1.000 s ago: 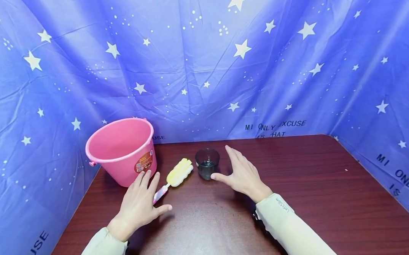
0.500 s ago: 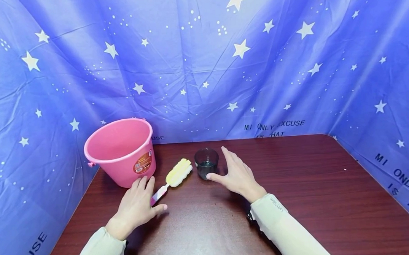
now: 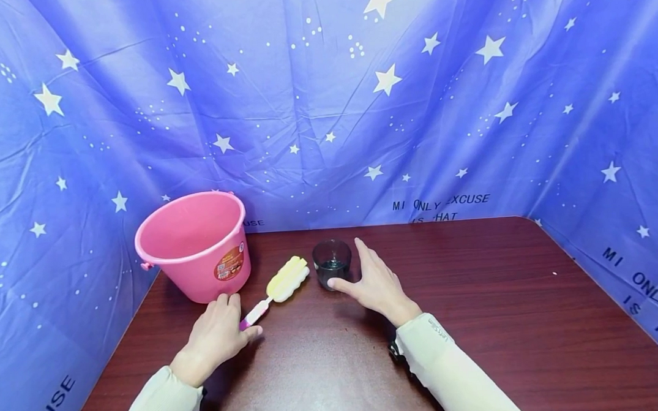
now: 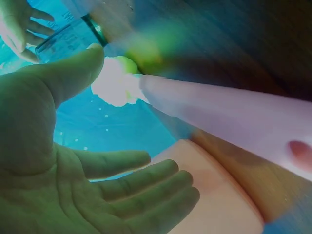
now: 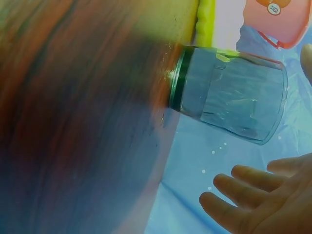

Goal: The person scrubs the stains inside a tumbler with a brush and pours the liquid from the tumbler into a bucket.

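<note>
A sponge bottle brush (image 3: 288,279) with a yellow and white head lies slantwise on the table. My left hand (image 3: 212,334) hovers around its pink and white handle, thumb on one side and fingers on the other, part of the handle hidden. In the left wrist view the handle (image 4: 209,102) runs past the spread thumb and straight fingers, not gripped. A dark clear glass cup (image 3: 331,263) stands upright right of the brush head. Beside it my right hand (image 3: 381,289) reaches, thumb overlapping its lower front. The right wrist view shows a gap between the fingers (image 5: 248,183) and the cup (image 5: 234,95).
A pink bucket (image 3: 172,277) with a round orange label stands at the left, just beyond my left fingertips. The dark red wooden table (image 3: 505,320) ends at a blue star-printed curtain (image 3: 314,108) behind and at both sides.
My left hand has lowered and drawn back slightly, closer over the brush handle. My right hand has moved left toward the cup. Brush, cup and bucket stay in place.
</note>
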Demonstrator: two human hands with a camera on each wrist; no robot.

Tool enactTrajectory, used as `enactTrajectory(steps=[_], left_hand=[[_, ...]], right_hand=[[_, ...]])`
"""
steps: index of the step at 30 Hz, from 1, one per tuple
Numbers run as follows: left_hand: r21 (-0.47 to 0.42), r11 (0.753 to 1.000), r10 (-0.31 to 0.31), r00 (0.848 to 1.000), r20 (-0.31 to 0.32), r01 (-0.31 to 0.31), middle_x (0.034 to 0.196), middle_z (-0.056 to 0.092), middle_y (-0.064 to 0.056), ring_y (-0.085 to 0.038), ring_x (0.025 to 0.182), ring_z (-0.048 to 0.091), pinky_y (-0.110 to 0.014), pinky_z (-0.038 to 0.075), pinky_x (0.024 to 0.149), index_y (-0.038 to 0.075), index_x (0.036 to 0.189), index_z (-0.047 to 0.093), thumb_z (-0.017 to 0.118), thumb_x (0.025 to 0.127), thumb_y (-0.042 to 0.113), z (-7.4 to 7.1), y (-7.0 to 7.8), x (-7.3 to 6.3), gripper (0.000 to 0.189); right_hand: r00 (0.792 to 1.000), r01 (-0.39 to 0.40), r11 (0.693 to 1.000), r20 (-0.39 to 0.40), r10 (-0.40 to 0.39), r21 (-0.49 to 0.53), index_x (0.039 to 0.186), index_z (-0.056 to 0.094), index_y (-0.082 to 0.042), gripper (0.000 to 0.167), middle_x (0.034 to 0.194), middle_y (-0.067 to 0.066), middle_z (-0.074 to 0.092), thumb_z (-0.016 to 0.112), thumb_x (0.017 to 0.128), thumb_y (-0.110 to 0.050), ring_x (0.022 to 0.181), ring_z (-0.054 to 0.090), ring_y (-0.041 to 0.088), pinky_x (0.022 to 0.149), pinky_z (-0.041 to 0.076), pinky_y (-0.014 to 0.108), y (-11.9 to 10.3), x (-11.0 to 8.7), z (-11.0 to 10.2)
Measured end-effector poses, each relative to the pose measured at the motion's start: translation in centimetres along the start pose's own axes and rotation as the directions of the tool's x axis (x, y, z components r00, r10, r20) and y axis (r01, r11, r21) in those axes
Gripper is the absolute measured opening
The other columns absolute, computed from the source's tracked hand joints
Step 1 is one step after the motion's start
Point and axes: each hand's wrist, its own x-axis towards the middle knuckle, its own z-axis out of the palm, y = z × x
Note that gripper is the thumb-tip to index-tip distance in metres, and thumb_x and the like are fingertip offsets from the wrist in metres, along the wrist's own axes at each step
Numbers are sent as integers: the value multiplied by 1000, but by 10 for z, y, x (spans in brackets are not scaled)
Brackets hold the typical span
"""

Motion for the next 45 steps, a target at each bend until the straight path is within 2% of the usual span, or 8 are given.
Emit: enactTrajectory(steps=[7, 11, 16, 23, 32, 39, 45], left_hand=[[9, 1000, -28, 998, 52, 28, 73, 44, -8, -33, 70, 53, -47, 46, 58, 8, 75, 46, 84, 66, 43, 1, 0, -1, 51], [27, 999, -35, 997, 73, 33, 73, 47, -9, -33, 70, 55, -47, 46, 57, 8, 74, 48, 84, 66, 42, 1, 1, -2, 50], [43, 999, -36, 995, 89, 33, 70, 48, -9, -34, 68, 56, -47, 46, 57, 9, 71, 48, 84, 66, 39, 1, 0, -3, 48], [30, 999, -45, 993, 108, 42, 69, 47, -8, -33, 66, 56, -48, 46, 57, 8, 71, 48, 84, 67, 35, 1, 1, -4, 45], [4, 999, -52, 989, 142, 52, 68, 47, -8, -32, 65, 56, -47, 46, 57, 8, 72, 48, 83, 70, 30, 3, 0, -4, 42], [-3, 999, -50, 988, 149, 51, 68, 46, -7, -32, 64, 56, -47, 45, 59, 8, 72, 48, 84, 69, 30, 1, -1, -3, 42], [-16, 998, -59, 984, 167, 63, 67, 46, -6, -29, 63, 54, -46, 45, 59, 8, 72, 48, 84, 68, 28, 3, -1, -2, 41]], right_hand=[[999, -39, 999, 21, 38, 34, 152, 18, -14, 116, 146, 13, 38, 62, 67, -78, 130, 43, 31, 95, 41, 54, -1, 1, 6], [998, -60, 994, 26, 58, 92, 152, 20, -12, 113, 149, 13, 34, 65, 68, -74, 134, 38, 30, 99, 37, 55, -2, 2, 9], [999, -54, 984, 14, 52, 173, 150, 22, -6, 110, 150, 16, 32, 69, 71, -66, 137, 33, 29, 106, 33, 49, -3, 4, 14], [998, -52, 964, -16, 58, 262, 147, 29, -5, 102, 143, 16, 41, 75, 71, -56, 131, 41, 27, 104, 35, 46, -6, 6, 19], [998, -10, 951, -56, 29, 309, 137, 42, -10, 86, 123, 11, 56, 80, 70, -48, 114, 54, 24, 96, 41, 43, -10, 6, 23], [997, -43, 933, -49, 64, 357, 140, 38, -7, 90, 127, 13, 56, 81, 71, -44, 116, 53, 27, 98, 40, 45, -12, 8, 24], [996, -59, 915, -42, 83, 400, 137, 42, -6, 83, 125, 14, 57, 82, 71, -36, 114, 55, 27, 97, 41, 45, -12, 10, 27]])
